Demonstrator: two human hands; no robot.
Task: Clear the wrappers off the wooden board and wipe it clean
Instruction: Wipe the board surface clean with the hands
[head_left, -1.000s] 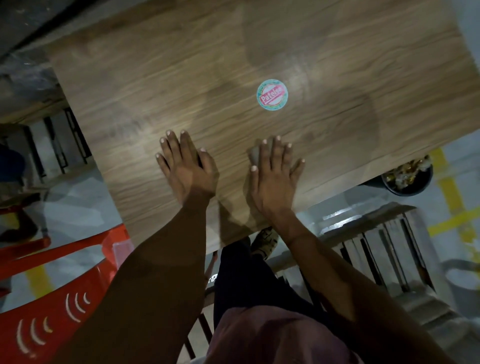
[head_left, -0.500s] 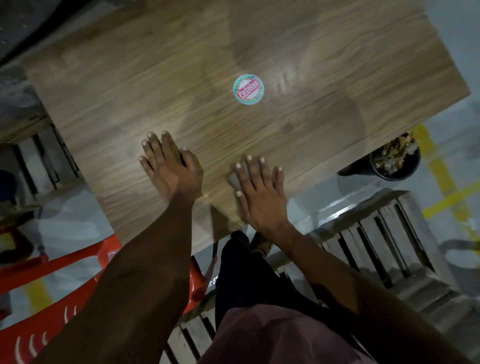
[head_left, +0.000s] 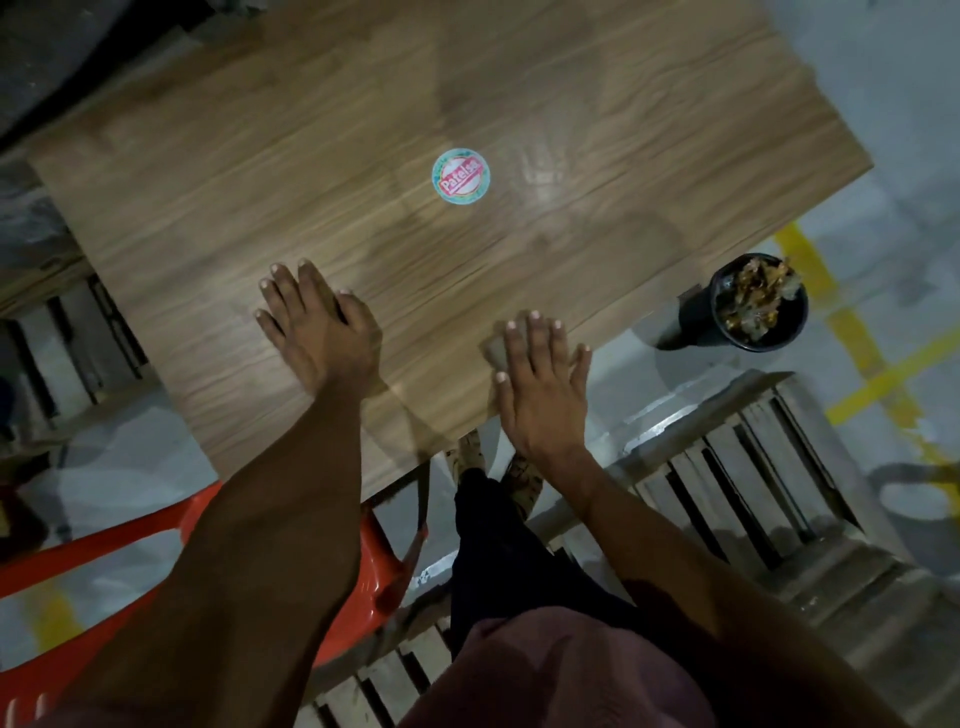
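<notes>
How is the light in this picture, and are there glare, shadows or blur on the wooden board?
Head view: dim overall; a bright glare patch on the wooden board right of the round sticker; soft overlapping shadows cross the board, and a darker one lies beside the left hand; the right hand and the bucket look slightly soft; the wide lens bends the board's edges.

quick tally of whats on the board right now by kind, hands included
hands flat on the wooden board: 2, left hand and right hand
round stickers: 1, sticker
grey cloths: 1, cloth under the right hand
wrappers: 0
total: 4
</notes>
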